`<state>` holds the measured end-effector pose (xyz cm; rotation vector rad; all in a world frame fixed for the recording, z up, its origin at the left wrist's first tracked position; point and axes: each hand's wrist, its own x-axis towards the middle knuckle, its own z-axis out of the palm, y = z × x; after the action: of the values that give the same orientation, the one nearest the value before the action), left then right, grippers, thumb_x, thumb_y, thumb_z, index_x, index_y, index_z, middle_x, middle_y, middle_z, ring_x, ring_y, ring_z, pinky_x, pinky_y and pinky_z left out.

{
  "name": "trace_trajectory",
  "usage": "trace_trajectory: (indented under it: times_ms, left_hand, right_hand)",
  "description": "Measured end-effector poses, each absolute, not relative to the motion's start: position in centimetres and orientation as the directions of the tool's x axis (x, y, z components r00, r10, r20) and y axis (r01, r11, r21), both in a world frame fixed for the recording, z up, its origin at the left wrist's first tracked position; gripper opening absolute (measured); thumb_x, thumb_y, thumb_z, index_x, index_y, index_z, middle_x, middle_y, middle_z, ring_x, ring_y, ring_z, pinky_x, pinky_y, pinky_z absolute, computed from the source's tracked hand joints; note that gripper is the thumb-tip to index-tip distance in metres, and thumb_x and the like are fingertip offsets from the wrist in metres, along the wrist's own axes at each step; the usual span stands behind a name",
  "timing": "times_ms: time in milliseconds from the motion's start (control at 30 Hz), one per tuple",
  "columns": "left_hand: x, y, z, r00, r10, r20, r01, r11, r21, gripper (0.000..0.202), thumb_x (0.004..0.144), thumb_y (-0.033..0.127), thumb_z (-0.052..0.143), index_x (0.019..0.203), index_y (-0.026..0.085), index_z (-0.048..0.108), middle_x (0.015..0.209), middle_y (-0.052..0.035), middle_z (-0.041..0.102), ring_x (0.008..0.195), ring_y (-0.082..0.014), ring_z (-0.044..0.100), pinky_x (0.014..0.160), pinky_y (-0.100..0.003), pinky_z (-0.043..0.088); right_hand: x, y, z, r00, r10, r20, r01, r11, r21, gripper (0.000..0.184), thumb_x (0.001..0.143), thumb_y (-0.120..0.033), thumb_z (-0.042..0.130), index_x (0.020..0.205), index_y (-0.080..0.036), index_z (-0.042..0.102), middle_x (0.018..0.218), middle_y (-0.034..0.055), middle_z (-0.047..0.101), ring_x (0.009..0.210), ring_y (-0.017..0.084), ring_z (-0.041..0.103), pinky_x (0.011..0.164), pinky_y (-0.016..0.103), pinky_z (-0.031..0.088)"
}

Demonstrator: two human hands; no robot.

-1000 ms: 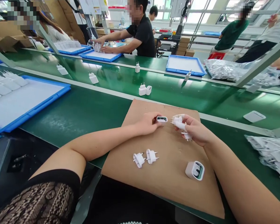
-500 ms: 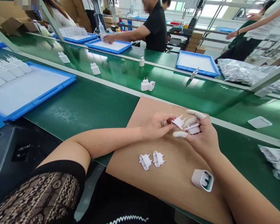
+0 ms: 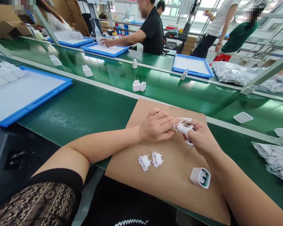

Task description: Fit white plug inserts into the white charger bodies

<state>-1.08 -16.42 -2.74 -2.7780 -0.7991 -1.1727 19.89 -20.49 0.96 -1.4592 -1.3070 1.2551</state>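
Observation:
My left hand (image 3: 157,126) is over the cardboard sheet (image 3: 169,185), its fingers stretched out and their tips at the fingers of my right hand. My right hand (image 3: 201,138), with white finger cots on, is closed on white two-pin plug heads; one plug head (image 3: 189,142) shows under the fingers, and the rest is partly hidden. On the cardboard below my left hand lie two more plug heads, a left one (image 3: 145,163) and a right one (image 3: 158,159). An open white charger housing (image 3: 200,178) lies near my right forearm, its inside showing.
Beyond the cardboard, white chargers (image 3: 136,85) stand on the green conveyor belt (image 3: 108,77). A blue-rimmed tray (image 3: 44,98) with rows of chargers is at left. Plastic bags (image 3: 273,160) lie at right. Across the belt, a person in black (image 3: 153,31) reaches over another tray (image 3: 108,50).
My left hand has let go of the plug head it pinched and its fingers are now straightened. The plug heads are now in my right hand. The view has shifted slightly to the right.

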Motion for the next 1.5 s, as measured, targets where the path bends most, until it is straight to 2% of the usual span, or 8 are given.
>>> trace_trajectory:
  times_ms: [133, 233, 333, 533, 933, 1100, 1367, 1500]
  left_hand:
    - [-1.4, -16.2, -3.1, 0.474, 0.713, 0.518, 0.427, -0.7, 0.573, 0.077, 0.076, 0.044, 0.082, 0.143, 0.019, 0.053, 0.138, -0.0137, 0.061, 0.124, -0.0298, 0.059, 0.107, -0.045, 0.045]
    - [-1.1, -15.6, -3.8, 0.493, 0.807, 0.325, 0.34, -0.522, 0.782, 0.061, 0.076, 0.04, 0.084, 0.13, 0.019, 0.064, 0.125, -0.0112, 0.067, 0.114, -0.0264, 0.062, 0.099, -0.04, 0.051]
    - [-0.5, -15.1, -4.1, 0.549, 0.808, 0.211, 0.238, -0.394, 0.888, 0.029, 0.084, 0.034, 0.078, 0.109, 0.019, 0.074, 0.1, -0.0046, 0.073, 0.095, -0.02, 0.065, 0.085, -0.033, 0.052]
    - [0.1, -15.4, -4.1, 0.558, 0.817, 0.145, 0.155, -0.275, 0.949, 0.026, 0.084, 0.036, 0.078, 0.102, 0.016, 0.075, 0.09, -0.0024, 0.073, 0.08, -0.0148, 0.064, 0.073, -0.028, 0.049]
    - [0.2, -15.1, -4.9, 0.558, 0.806, 0.198, 0.118, -0.313, 0.943, 0.027, 0.084, 0.035, 0.077, 0.104, 0.017, 0.075, 0.096, -0.0029, 0.075, 0.087, -0.0167, 0.067, 0.078, -0.029, 0.051]
    - [0.1, -15.2, -5.4, 0.551, 0.798, 0.244, 0.184, -0.401, 0.897, 0.031, 0.088, 0.041, 0.073, 0.109, 0.018, 0.074, 0.096, -0.0037, 0.075, 0.084, -0.0171, 0.067, 0.074, -0.03, 0.051]
    - [0.7, -15.7, -5.5, 0.633, 0.665, 0.397, 0.622, -0.742, 0.251, 0.056, 0.106, 0.05, 0.04, 0.131, 0.004, 0.061, 0.097, -0.0193, 0.071, 0.1, -0.0302, 0.064, 0.082, -0.041, 0.049]
    - [0.6, -16.0, -4.8, 0.664, 0.66, 0.351, 0.609, -0.75, 0.259, 0.049, 0.106, 0.049, 0.041, 0.116, 0.009, 0.068, 0.094, -0.0167, 0.071, 0.097, -0.0284, 0.063, 0.082, -0.039, 0.048]
  right_hand:
    - [21.1, -19.8, 0.7, 0.062, 0.995, -0.074, 0.375, -0.092, -0.922, 0.055, 0.063, -0.029, 0.064, 0.116, -0.018, 0.075, 0.053, -0.0041, 0.054, 0.044, 0.011, 0.041, 0.043, 0.025, 0.031]
    - [21.0, -19.6, 0.9, 0.037, 0.989, 0.141, 0.623, 0.087, -0.778, 0.045, 0.066, -0.026, 0.062, 0.108, -0.021, 0.078, 0.062, -0.0007, 0.062, 0.047, 0.013, 0.046, 0.048, 0.027, 0.037]
    - [20.5, -19.2, 0.9, -0.147, 0.934, 0.326, 0.756, 0.319, -0.572, 0.031, 0.073, -0.026, 0.061, 0.098, -0.024, 0.078, 0.087, 0.0036, 0.073, 0.055, 0.013, 0.052, 0.054, 0.028, 0.041]
    - [20.5, -18.5, 1.2, -0.343, 0.875, 0.341, 0.776, 0.469, -0.422, 0.02, 0.076, -0.022, 0.057, 0.087, -0.023, 0.073, 0.093, 0.0035, 0.073, 0.054, 0.012, 0.055, 0.054, 0.027, 0.042]
    - [20.1, -19.5, 1.5, -0.426, 0.825, 0.372, 0.874, 0.482, -0.068, 0.011, 0.079, -0.022, 0.055, 0.069, -0.02, 0.058, 0.071, 0.0031, 0.058, 0.059, 0.014, 0.05, 0.048, 0.027, 0.022]
    - [19.8, -19.7, 1.7, -0.41, 0.85, 0.33, 0.892, 0.449, -0.051, 0.012, 0.08, -0.023, 0.054, 0.071, -0.02, 0.06, 0.073, 0.0042, 0.058, 0.059, 0.014, 0.045, 0.05, 0.028, 0.02]
    - [19.2, -19.7, 1.3, -0.311, 0.896, 0.316, 0.915, 0.372, -0.154, 0.012, 0.076, -0.023, 0.055, 0.066, -0.02, 0.056, 0.076, 0.004, 0.06, 0.056, 0.013, 0.039, 0.051, 0.03, 0.018]
    - [19.2, -19.8, 0.8, -0.203, 0.92, 0.335, 0.888, 0.318, -0.332, 0.012, 0.069, -0.021, 0.06, 0.063, -0.021, 0.05, 0.071, 0.0035, 0.056, 0.056, 0.013, 0.038, 0.053, 0.03, 0.022]
